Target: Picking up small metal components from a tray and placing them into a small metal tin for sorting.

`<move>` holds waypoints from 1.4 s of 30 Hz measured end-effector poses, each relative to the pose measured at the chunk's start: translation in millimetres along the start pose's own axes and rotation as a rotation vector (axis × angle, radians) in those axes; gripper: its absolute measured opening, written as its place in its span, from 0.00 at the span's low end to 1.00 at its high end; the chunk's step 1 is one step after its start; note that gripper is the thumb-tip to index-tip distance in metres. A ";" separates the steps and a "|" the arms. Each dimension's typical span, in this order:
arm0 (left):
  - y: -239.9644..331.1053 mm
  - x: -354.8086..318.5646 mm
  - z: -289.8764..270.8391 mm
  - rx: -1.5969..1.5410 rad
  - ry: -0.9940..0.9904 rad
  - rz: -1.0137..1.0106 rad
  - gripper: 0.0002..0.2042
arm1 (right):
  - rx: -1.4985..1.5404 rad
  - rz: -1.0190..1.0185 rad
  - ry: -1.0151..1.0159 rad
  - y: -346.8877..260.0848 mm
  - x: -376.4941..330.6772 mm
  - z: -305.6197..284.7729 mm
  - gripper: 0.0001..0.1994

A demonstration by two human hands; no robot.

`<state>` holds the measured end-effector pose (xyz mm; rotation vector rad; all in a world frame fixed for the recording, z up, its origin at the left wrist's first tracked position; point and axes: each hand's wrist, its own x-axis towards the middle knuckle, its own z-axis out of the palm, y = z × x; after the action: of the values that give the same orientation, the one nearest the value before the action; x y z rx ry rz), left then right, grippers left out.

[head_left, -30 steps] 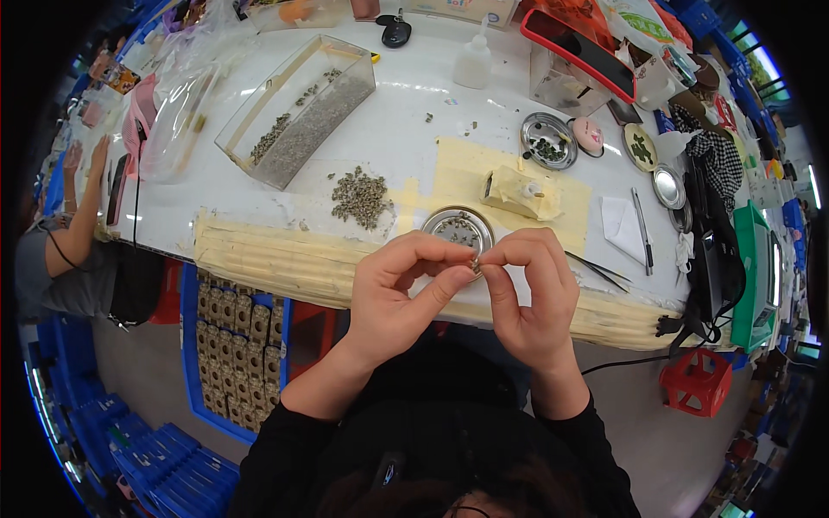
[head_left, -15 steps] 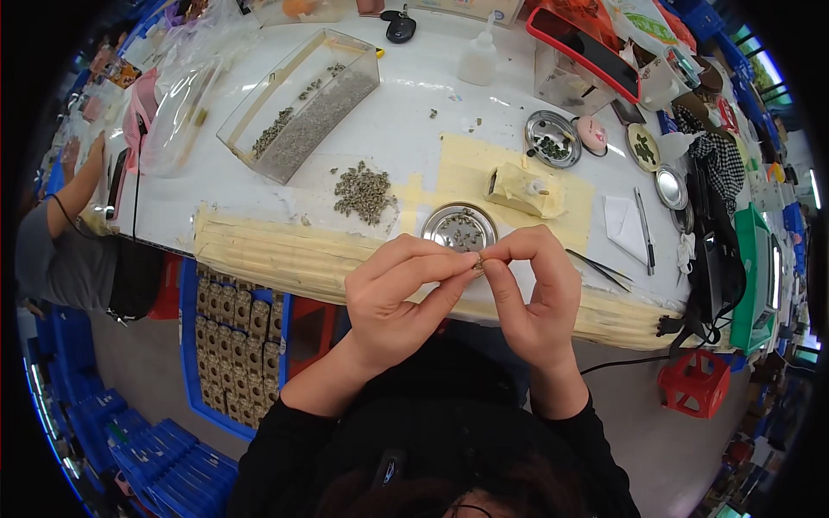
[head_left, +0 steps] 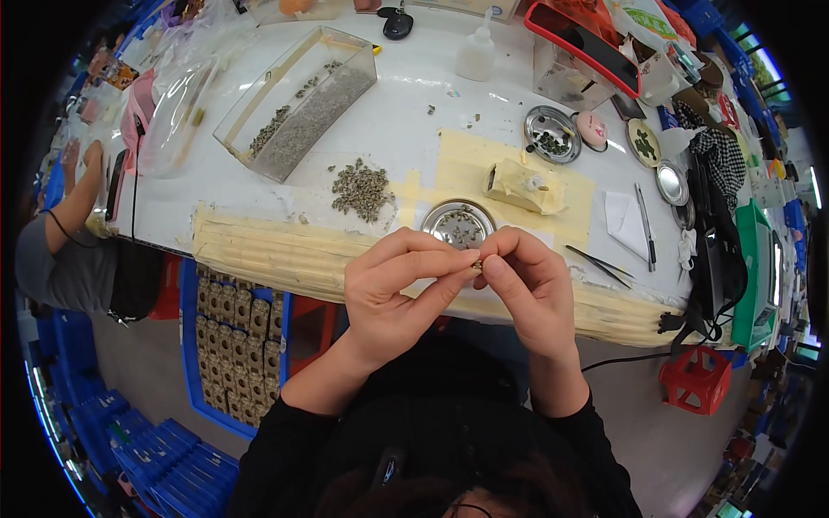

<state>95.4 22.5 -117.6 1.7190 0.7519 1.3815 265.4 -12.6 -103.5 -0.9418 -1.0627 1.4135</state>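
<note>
My left hand [head_left: 401, 289] pinches a small metallic piece [head_left: 477, 264] between thumb and fingertips. Close against it, my right hand [head_left: 531, 289] has its thumb and index finger at the same piece, which the fingers mostly cover. Just beyond my fingertips is a round metal dish [head_left: 429, 221] with several small pieces in it. A heap of small grey-brown pieces [head_left: 360, 190] lies to the left of the dish. Behind the dish, to its right, a block wrapped in yellow tape [head_left: 525, 188] rests on a yellow sheet [head_left: 458, 160].
A clear bin [head_left: 332, 108] of small pieces stands at the far left. Tweezers [head_left: 598, 266] and a pen [head_left: 645, 229] lie to the right. Farther back are a squeeze bottle [head_left: 475, 56], a dish of dark green bits [head_left: 553, 135] and a red-cased phone [head_left: 583, 47]. Another person's arm [head_left: 79, 194] shows at left.
My right hand has shifted slightly, its fingers curling more and its thumb turning at the small piece. My left hand keeps its pinch almost unmoved. The view has tilted very slightly.
</note>
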 end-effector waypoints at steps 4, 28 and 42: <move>3.4 1.3 0.2 0.004 -0.010 0.001 0.12 | 0.035 0.026 0.000 1.3 0.1 -0.8 0.06; 1.8 -6.5 5.6 -0.236 0.013 -0.179 0.09 | -0.187 -0.227 0.126 8.9 -0.7 4.5 0.03; 3.2 -7.4 11.1 -0.469 0.048 -0.316 0.09 | -0.626 -0.572 0.196 8.4 7.0 7.6 0.04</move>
<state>104.5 12.4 -119.7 1.1531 0.6303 1.2592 255.0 -6.6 -109.3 -1.0653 -1.5083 0.5069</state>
